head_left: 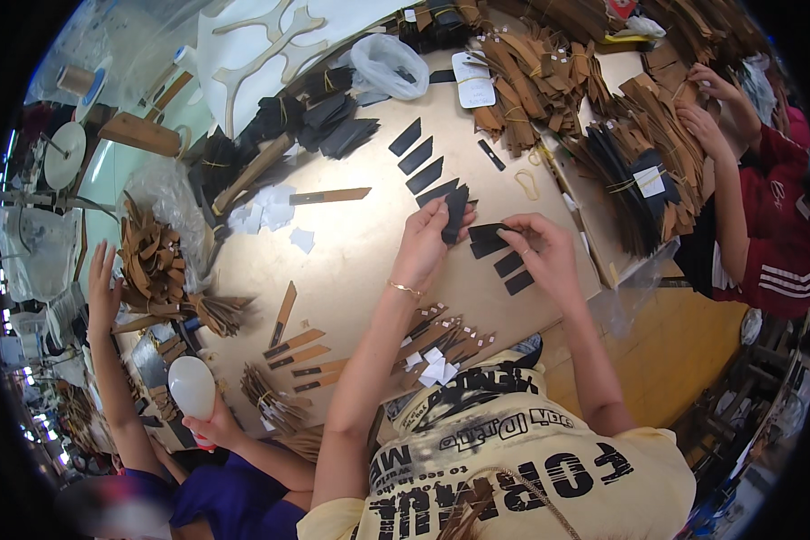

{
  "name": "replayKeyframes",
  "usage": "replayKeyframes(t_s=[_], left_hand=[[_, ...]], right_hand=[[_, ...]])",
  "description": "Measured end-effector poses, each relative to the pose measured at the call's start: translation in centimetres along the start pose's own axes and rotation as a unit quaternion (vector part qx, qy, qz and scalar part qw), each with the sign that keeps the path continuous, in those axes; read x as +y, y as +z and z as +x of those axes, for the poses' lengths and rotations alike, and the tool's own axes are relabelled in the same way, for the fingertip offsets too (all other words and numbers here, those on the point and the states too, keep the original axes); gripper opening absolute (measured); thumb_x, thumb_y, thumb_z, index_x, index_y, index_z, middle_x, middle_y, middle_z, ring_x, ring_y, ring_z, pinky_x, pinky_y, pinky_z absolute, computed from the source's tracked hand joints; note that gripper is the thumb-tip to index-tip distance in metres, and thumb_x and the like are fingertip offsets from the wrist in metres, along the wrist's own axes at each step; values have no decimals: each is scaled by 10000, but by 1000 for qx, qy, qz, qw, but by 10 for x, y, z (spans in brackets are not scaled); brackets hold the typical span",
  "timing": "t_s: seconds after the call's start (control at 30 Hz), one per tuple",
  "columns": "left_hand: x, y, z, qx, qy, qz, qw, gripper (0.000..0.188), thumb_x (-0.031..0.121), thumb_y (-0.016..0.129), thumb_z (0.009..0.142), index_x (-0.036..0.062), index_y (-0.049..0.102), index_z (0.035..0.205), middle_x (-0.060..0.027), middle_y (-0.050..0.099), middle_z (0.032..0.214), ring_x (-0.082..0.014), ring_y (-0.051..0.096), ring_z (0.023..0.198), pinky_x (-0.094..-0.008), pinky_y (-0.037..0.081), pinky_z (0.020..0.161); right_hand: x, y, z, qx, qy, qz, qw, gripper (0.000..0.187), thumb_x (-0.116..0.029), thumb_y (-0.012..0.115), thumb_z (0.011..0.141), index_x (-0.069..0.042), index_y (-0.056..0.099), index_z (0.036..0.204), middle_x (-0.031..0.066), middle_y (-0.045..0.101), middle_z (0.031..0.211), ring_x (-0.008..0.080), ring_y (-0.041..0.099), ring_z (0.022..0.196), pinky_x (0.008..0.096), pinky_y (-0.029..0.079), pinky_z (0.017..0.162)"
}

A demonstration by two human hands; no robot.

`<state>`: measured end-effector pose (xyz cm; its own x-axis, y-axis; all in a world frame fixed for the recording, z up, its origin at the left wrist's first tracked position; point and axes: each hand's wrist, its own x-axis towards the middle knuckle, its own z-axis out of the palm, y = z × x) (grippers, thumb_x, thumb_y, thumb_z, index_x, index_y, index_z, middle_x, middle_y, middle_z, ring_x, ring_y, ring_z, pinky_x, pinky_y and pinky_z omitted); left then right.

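Note:
Around the middle of the table, my left hand (420,241) grips a small stack of black strips (456,212) between thumb and fingers. My right hand (547,259) pinches the end of a single black strip (488,232), a little to the right of that stack. Several slant-ended black pieces (420,157) lie in a fanned row beyond my left hand. Two more black pieces (509,264) rest beside my right fingers. Under my left forearm, brown strips with black ends and white tags (445,338) are spread out.
A co-worker's hand (209,423) at lower left holds a white squeeze bottle (192,387). At right, a person in a maroon shirt (778,225) handles bundled brown strips (652,112). Black bundles (333,121) and a clear plastic bag (389,67) sit at the back. Brown bundles (153,256) lie left.

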<state>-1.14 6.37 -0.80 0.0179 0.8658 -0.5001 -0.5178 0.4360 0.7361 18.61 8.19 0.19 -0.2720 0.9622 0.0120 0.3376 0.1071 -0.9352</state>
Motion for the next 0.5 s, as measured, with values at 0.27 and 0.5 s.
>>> replayKeyframes(t_s=[0.27, 0.5], left_hand=[[22, -7, -23, -1, 51, -47, 998, 365, 143, 378, 1068, -99, 482, 1320, -198, 591, 1280, -233, 615, 1126, -327, 522, 919], [10, -18, -58, -40, 18, -26, 999, 446, 239, 381, 1081, -84, 471, 1375, -123, 612, 1153, -160, 602, 969, -286, 502, 833]], right_hand=[[6, 12, 8, 24, -95, -254, 962, 219, -115, 758, 824, -42, 718, 1027, 86, 652, 843, 218, 602, 732, 344, 453, 826], [-9, 15, 1, 6, -9, -79, 997, 325, -116, 753, 839, -51, 685, 1150, 62, 631, 1056, 147, 583, 797, 280, 452, 759]])
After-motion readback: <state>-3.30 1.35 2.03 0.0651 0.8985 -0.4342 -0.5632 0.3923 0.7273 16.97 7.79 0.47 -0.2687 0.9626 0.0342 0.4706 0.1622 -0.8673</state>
